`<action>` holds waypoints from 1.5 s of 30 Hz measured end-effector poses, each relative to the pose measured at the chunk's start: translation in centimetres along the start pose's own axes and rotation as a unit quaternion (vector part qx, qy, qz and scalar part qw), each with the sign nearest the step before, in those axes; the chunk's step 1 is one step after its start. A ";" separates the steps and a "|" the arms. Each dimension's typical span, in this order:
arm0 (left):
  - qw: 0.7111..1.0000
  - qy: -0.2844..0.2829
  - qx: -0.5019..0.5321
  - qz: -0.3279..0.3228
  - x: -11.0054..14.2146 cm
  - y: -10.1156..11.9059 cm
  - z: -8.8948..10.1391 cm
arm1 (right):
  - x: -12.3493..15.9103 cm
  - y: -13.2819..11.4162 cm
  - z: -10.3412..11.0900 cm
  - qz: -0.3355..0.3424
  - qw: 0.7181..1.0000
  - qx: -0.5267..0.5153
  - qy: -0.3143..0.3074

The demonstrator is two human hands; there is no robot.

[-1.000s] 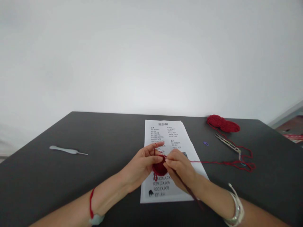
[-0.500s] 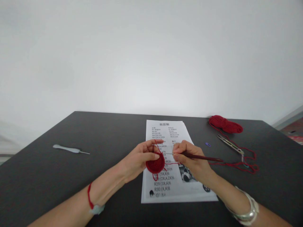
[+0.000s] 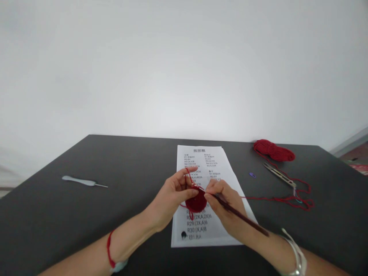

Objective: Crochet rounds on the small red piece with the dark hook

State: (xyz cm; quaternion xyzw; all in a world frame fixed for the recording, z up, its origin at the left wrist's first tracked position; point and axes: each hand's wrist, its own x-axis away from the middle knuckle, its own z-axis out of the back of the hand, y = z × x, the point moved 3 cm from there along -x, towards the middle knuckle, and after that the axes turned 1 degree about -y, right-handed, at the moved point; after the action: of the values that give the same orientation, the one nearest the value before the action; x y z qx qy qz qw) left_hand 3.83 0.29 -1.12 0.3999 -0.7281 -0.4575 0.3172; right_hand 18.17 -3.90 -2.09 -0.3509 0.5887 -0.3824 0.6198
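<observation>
A round red crochet piece (image 3: 196, 202) is pinched between the thumb and fingers of my left hand (image 3: 178, 188). Red yarn runs over the raised left index finger and down to the edge of the piece. My right hand (image 3: 222, 201) grips a crochet hook (image 3: 240, 217) with a dark brown handle, pen-like. Its thin metal tip lies at the top edge of the red piece, close to my left thumb; the exact stitch is too small to make out. Beneath both hands lies a printed pattern sheet (image 3: 207, 239), partly covered by them.
A grey-handled crochet hook (image 3: 82, 181) rests on the dark table (image 3: 138, 153) at left. To the right are a red yarn skein (image 3: 274, 150), a small purple stitch marker (image 3: 252, 175), metal thread snips (image 3: 279, 174) and a loose yarn tangle (image 3: 299, 199). A white wall stands behind.
My right hand has come left and its hook has tilted, tip up against the piece, handle end lower. The red piece has shifted slightly right in my left hand.
</observation>
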 end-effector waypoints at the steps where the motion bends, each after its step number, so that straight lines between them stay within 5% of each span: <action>1: 1.000 0.006 -0.001 -0.005 0.1 -0.1 -0.1 | 0.0 0.2 -0.1 -0.012 1.000 -0.007 0.002; 7: 0.999 0.032 -0.021 -0.039 0.4 0.2 -0.3 | -0.7 0.7 0.0 -0.135 0.974 -0.183 0.013; 14: 0.995 0.064 -0.048 -0.060 0.4 0.4 -0.1 | -0.8 0.4 0.1 -0.136 0.968 -0.209 0.022; 23: 0.997 0.049 -0.027 -0.043 0.6 0.1 -0.4 | 0.2 -0.3 0.2 0.025 0.999 -0.001 0.033; 29: 0.999 0.042 0.016 -0.021 0.7 -0.3 -0.8 | 0.2 -1.3 -0.1 0.175 0.966 0.190 -0.020; 35: 0.999 0.043 0.014 -0.029 0.5 -0.2 -0.5 | -0.3 0.3 0.1 -0.013 0.998 -0.042 0.033; 40: 0.998 0.039 0.045 -0.003 0.4 -0.3 -0.3 | -0.9 0.8 -0.6 -0.176 0.942 -0.284 0.026; 45: 0.998 0.037 0.054 -0.005 0.3 -0.2 -0.1 | -1.0 0.6 -0.5 -0.199 0.923 -0.328 0.033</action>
State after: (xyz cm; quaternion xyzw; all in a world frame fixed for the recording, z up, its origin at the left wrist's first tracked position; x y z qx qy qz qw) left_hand 3.85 -0.11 -1.21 0.4366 -0.7377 -0.4038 0.3197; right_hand 17.64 -2.72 -2.17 -0.6321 0.6190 -0.2944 0.3613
